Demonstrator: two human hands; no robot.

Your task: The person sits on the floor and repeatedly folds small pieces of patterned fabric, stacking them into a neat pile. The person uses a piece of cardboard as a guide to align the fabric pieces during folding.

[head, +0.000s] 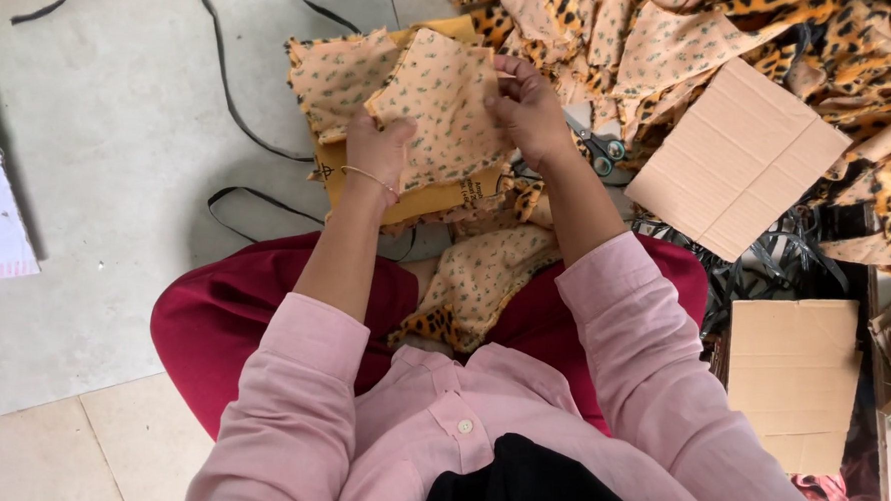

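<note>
A seated person holds a small cut piece of peach cotton fabric with a green sprig print [439,105] above the floor, between 2 hands. The left hand [379,148] pinches its near-left edge; the right hand [527,107] pinches its right edge. Light, limp and likely to droop, it looks best gripped at the edges. Grey-handled scissors [601,151] lie just right.

Lighting's pretty soft and even here, daylight I'd guess, bright enough with no harsh glare. My arms throw a faint grey shadow on the floor [113,195] to the left. Everything's reasonably sharp, just slight wide-angle stretch toward the corners.
</note>
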